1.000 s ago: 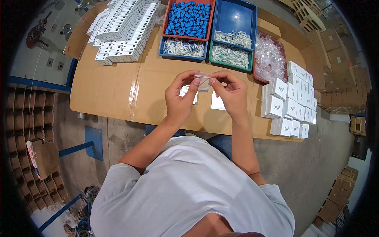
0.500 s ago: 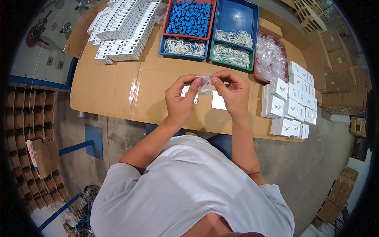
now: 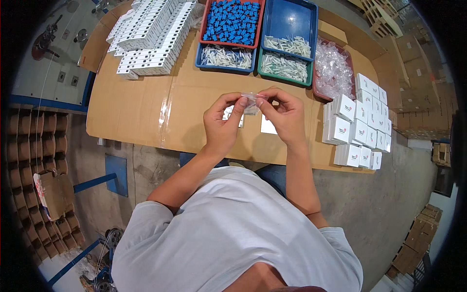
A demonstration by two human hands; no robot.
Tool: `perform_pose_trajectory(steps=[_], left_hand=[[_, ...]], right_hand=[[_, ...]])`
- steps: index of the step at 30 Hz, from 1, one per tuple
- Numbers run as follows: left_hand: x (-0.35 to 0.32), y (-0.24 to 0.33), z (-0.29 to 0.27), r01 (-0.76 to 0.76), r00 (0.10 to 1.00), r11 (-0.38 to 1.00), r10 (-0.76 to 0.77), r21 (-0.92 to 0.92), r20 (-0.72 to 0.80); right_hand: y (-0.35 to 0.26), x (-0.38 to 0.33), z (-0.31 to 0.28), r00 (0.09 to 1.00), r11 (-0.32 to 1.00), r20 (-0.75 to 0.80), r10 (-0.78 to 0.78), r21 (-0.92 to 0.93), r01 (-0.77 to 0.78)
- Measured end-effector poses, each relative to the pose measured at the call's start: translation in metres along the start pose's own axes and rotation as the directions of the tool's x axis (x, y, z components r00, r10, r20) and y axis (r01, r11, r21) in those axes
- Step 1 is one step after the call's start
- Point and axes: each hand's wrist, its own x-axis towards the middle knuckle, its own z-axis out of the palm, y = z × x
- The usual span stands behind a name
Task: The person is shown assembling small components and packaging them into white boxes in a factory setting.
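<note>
Between my two hands a small clear plastic bag [image 3: 250,103] is held up above the cardboard-covered table. My left hand [image 3: 224,121] pinches its top left corner between thumb and fingers. The top right edge is pinched by my right hand [image 3: 284,114]. Something pale shows through the bag, too blurred to name. Below the hands lie a white box [image 3: 268,125], partly covered by my right hand, and a white piece with dark marks [image 3: 240,122], mostly behind my left hand.
White boxes [image 3: 151,44] are stacked at the far left, and more white boxes [image 3: 359,127] at the right. Behind my hands stand a red tray [image 3: 257,45] of blue parts, a blue tray [image 3: 287,22] and a green tray [image 3: 284,80] with white pieces, and a red tray [image 3: 316,90] of clear bags.
My right hand has shifted slightly left, closer to my left hand, along the bag's top edge. My left hand stays almost where it was.
</note>
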Motion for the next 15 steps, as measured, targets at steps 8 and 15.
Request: perform_pose_trajectory(steps=[8, 15], left_hand=[[-0.0003, -0.0011, 0.0011, 0.002, 1.000, 1.000, -0.001, -0.014, 0.010], [0.0004, -0.0023, 0.0018, -0.004, 1.000, 1.000, 0.004, -0.004, 0.027]], right_hand=[[0.0050, -0.0011, 0.0010, 0.998, 0.998, -0.044, -0.039, -0.045, 0.037], [0.0075, -0.0020, -0.0018, 0.996, 0.993, -0.060, -0.071, -0.098, 0.065]])
